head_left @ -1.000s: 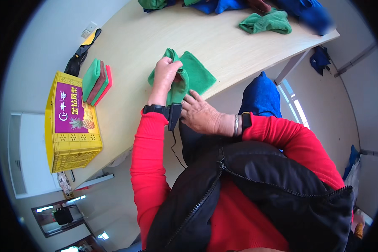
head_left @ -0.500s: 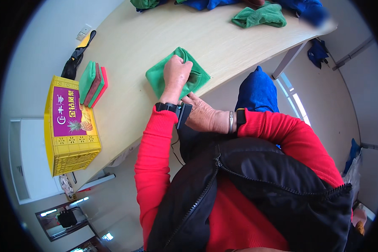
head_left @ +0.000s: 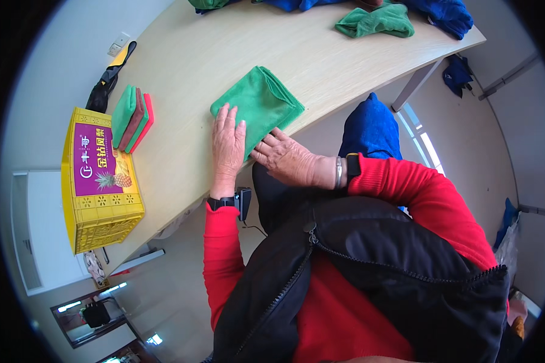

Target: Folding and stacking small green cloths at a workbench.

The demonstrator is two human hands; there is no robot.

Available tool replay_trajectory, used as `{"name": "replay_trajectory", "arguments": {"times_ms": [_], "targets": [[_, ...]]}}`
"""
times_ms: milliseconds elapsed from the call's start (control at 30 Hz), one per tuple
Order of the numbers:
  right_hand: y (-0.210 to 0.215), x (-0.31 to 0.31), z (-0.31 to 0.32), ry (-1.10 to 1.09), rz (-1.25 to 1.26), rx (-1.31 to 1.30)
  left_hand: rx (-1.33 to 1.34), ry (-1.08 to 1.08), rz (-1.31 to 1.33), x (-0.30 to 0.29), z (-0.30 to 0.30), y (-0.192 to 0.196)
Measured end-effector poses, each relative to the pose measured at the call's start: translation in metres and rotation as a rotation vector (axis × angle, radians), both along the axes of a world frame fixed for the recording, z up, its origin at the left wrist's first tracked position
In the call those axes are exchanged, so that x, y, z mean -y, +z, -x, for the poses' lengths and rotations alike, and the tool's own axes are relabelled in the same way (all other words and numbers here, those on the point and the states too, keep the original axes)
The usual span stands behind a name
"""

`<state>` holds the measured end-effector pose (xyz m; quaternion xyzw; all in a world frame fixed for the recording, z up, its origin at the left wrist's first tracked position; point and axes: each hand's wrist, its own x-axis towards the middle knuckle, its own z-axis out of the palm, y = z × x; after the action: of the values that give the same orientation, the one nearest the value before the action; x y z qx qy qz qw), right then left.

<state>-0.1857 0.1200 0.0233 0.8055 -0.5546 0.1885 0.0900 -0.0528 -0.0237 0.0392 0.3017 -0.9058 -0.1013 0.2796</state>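
A folded green cloth [head_left: 257, 100] lies on the pale tabletop close to its near edge, its layers showing along the right side. At the cloth's left corner my left hand [head_left: 227, 148] rests with outstretched fingertips on the fabric and the thumb apart. My right hand [head_left: 289, 160] lies flat with extended fingers against the near edge of the cloth, by the table edge. Both hands are open.
Left of the cloth stand several folded cloths [head_left: 126, 118] in green, brown and red, beside a yellow crate [head_left: 106, 216] with a purple panel. Green [head_left: 375, 22] and blue cloths [head_left: 445, 17] lie along the far side. A blue-covered thing [head_left: 370, 130] is below the table edge.
My left hand has let go of the cloth's fold and moved left and nearer, onto the left corner. The raised flap now lies flatter. My right hand stays at the near edge.
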Motion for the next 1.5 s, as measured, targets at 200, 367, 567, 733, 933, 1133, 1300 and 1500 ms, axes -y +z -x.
{"name": "replay_trajectory", "arguments": {"times_ms": [200, 367, 567, 733, 933, 1133, 1300, 1500], "targets": [[0.083, 0.008, 0.007, 0.141, -1.005, 0.253, 0.261, 0.105, 0.080, 0.001, -0.006, -0.018], [0.051, 0.058, 0.020, -0.026, -0.289, 0.476, 0.504, 0.135, 0.115, -0.017, 0.007, -0.003], [-0.008, 0.113, 0.048, -0.225, 0.012, 0.071, 0.340, 0.155, 0.036, -0.012, 0.002, -0.012], [-0.004, 0.120, 0.063, -0.325, -0.164, 0.135, 0.311, 0.135, -0.048, 0.006, -0.002, -0.006], [-0.002, 0.121, 0.065, -0.340, -0.141, 0.128, 0.309, 0.138, -0.033, 0.035, 0.005, -0.015], [0.005, 0.116, 0.059, -0.320, -0.159, 0.121, 0.325, 0.264, 0.044, 0.023, -0.010, -0.021], [0.005, 0.110, 0.066, -0.338, -0.153, 0.096, 0.287, 0.186, 0.112, -0.027, 0.008, -0.014], [0.005, 0.118, 0.063, -0.317, -0.168, 0.096, 0.192, 0.154, 0.048, -0.041, -0.009, -0.013]]}}
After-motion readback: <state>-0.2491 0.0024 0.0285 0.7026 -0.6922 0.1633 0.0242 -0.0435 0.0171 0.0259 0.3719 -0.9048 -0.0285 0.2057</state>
